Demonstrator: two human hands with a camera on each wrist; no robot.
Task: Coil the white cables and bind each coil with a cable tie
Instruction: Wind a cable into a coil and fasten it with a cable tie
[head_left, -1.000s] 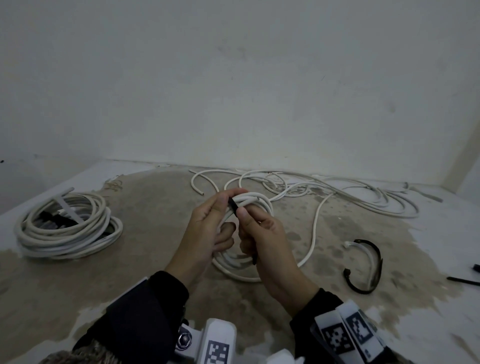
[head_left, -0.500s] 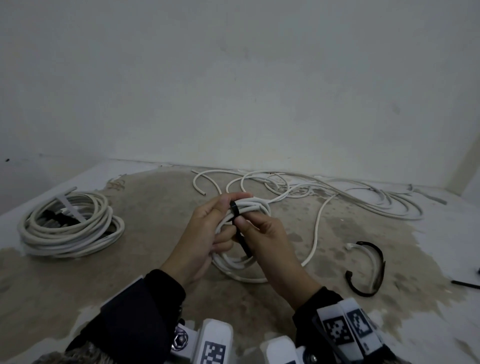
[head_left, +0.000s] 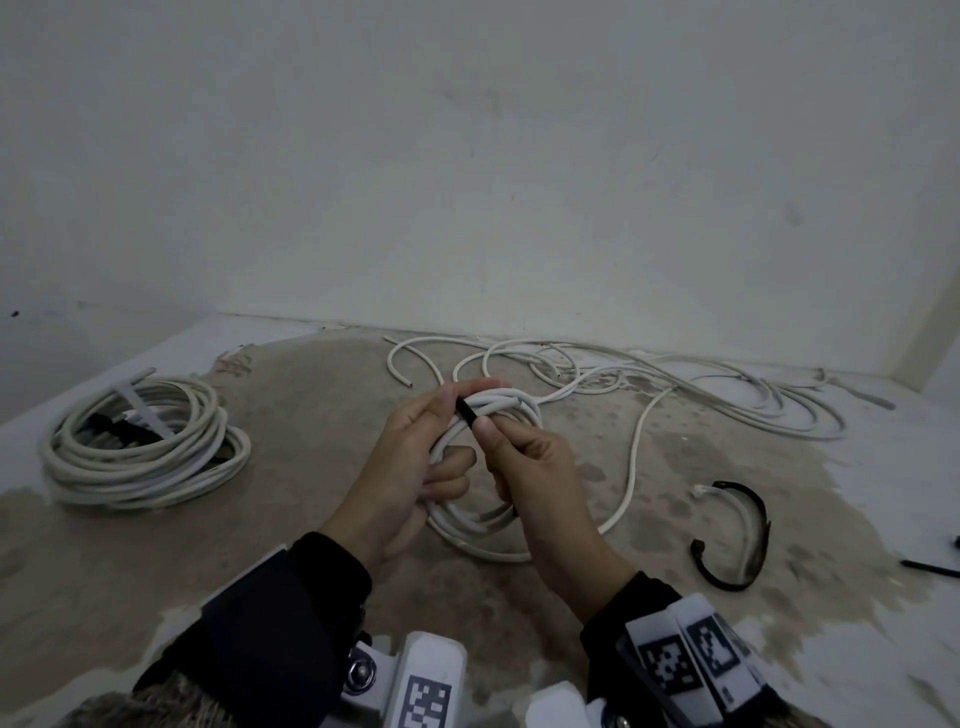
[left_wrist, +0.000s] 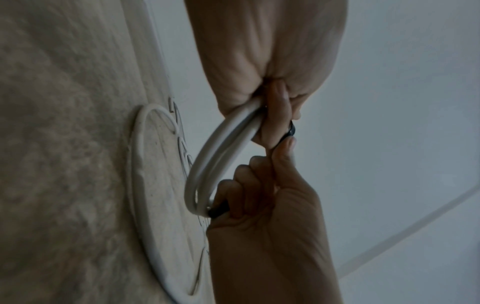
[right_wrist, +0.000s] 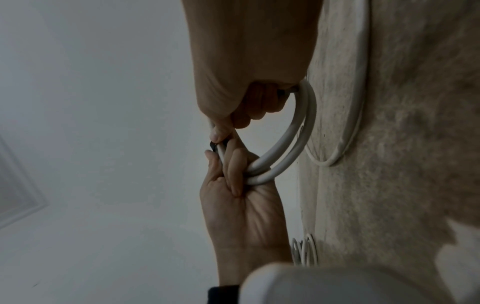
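Fingers of the left hand (head_left: 410, 457) clamp the small coil of white round cable (head_left: 483, 421) above the stained floor (head_left: 311, 519); the right hand (head_left: 535, 478) pinches the black plastic cable tie (head_left: 466, 412), its tail drawn lower than a second ago — tightening under way.

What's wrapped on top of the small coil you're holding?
A black cable tie crosses over the small coil at its top. The right hand covers the tie's tail, so whether it's fastened can't be seen.
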